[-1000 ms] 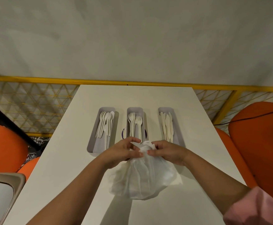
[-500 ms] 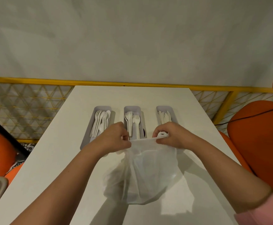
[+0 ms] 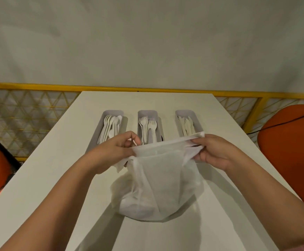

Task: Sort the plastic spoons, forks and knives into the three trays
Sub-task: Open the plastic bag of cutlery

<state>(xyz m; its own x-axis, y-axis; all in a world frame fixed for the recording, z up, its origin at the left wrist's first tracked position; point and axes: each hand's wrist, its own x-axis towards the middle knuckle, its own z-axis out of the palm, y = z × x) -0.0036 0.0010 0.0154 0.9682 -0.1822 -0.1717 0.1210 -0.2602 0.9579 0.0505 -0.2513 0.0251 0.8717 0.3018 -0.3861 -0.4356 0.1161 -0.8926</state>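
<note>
- Both hands, left hand (image 3: 118, 151) and right hand (image 3: 216, 153), pinch the thin white plastic bag (image 3: 158, 187) stretched open over the table (image 3: 44, 178).
- Overstretching could tear it.

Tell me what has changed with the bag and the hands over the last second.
The left hand and right hand have moved apart, pulling the mouth of the white plastic bag from bunched shut to stretched wide open. Each hand keeps its grip on the bag's rim. The bag's bottom stays on the table. The three trays, with spoons, forks and knives, look unchanged.
</note>
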